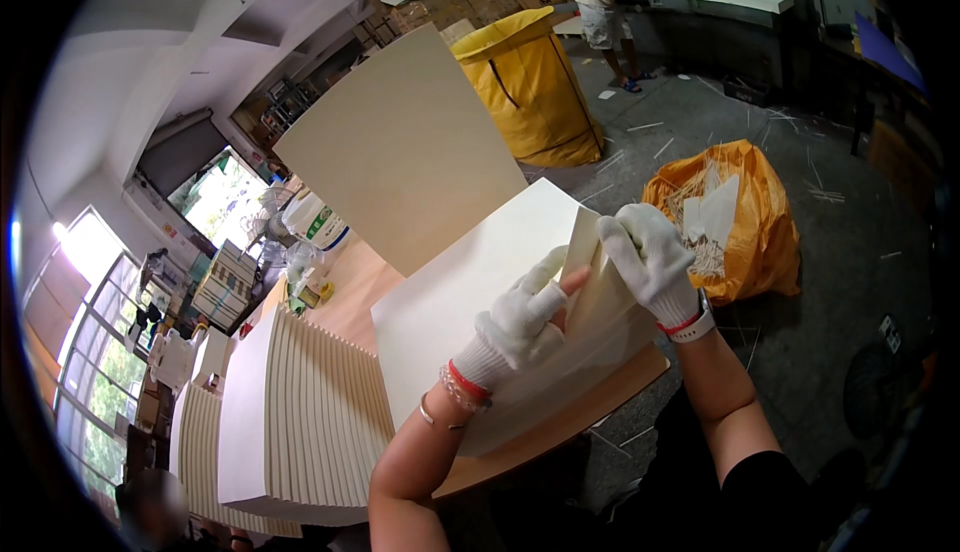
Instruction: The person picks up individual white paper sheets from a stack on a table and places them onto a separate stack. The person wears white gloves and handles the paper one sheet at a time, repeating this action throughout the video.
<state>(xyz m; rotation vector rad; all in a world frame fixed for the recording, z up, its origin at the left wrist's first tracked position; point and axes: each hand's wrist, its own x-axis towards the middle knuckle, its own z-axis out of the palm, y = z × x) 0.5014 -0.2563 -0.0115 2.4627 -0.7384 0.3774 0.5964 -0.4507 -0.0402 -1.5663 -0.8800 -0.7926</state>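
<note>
A large white cardboard sheet (470,277) lies on the table before me, with a narrow strip folded up along its right edge. Both my hands wear white knit gloves with red cuffs. My left hand (522,320) rests low on the sheet, its fingers bent around the folded strip; a bare fingertip shows from the glove. Further along the same edge, my right hand (648,254) is closed, fingers curled and pinching the strip near its far corner. Another big pale board (405,147) stands upright just behind the sheet.
Stacks of white folded boards (320,407) stand at the left. On the wooden table (360,270) are a white bucket (315,222) and small bottles. An orange bag of paper scraps (765,222) sits on the floor right, a tall yellow bag (535,87) behind. A person (605,2) works at a far machine.
</note>
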